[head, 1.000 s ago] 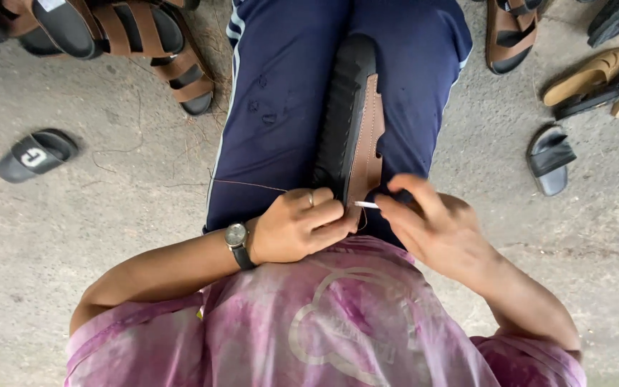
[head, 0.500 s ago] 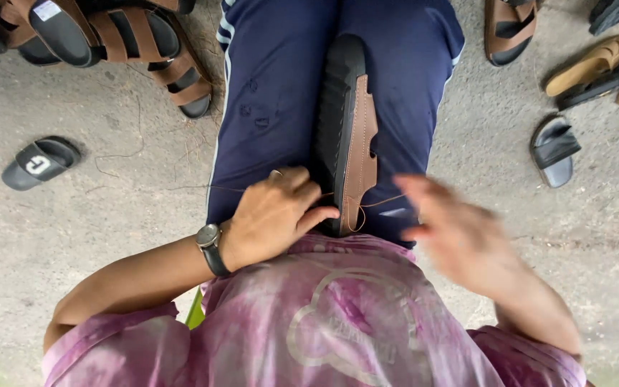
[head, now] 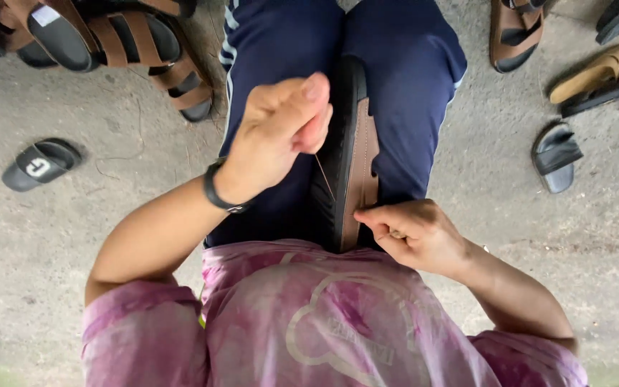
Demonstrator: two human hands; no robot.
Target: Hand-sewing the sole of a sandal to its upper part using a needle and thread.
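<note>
A sandal (head: pixel 356 143) with a black sole and brown upper stands on edge, clamped between my thighs in navy trousers (head: pixel 410 93). My left hand (head: pixel 281 129), with a dark watch on its wrist, is raised above the left thigh, fingers pinched on a thin thread (head: pixel 325 178). The thread runs taut down to the sandal's near end. There my right hand (head: pixel 413 235) grips the brown edge with thumb and fingertips. Whether it also holds a needle I cannot tell.
Loose footwear lies on the concrete floor (head: pixel 73 229). Brown strapped sandals (head: pixel 123 43) are heaped at the top left, with a black slide (head: pixel 41 163) below them. Top right holds a brown sandal (head: pixel 514 32), a tan shoe (head: pixel 596 68) and a black slide (head: pixel 557 154).
My left hand has left the sandal's near end and risen up and away, drawing the thread taut. My right hand has come back in and settled on the sandal's edge.
</note>
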